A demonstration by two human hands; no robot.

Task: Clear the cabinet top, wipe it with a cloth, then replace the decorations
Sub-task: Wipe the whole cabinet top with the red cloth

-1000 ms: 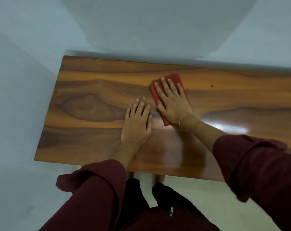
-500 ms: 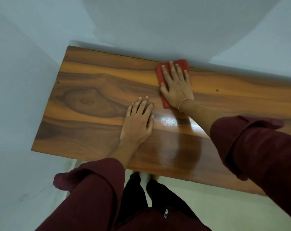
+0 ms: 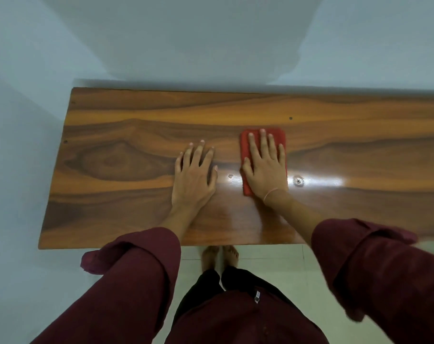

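Note:
The glossy wooden cabinet top (image 3: 116, 135) stretches across the view with no decorations on it. A folded red cloth (image 3: 245, 145) lies flat near its middle. My right hand (image 3: 265, 167) presses down on the cloth with fingers spread, covering most of it. My left hand (image 3: 193, 175) rests flat on the bare wood just left of the cloth, fingers apart, holding nothing.
Pale walls close in behind the cabinet and at its left end. The near edge (image 3: 136, 245) runs in front of my bare feet (image 3: 219, 256) on the tiled floor. A bright light glare (image 3: 320, 181) sits on the wood right of the cloth.
My right hand has slid the cloth back from the far edge toward the middle of the top. The left hand has stayed planted flat.

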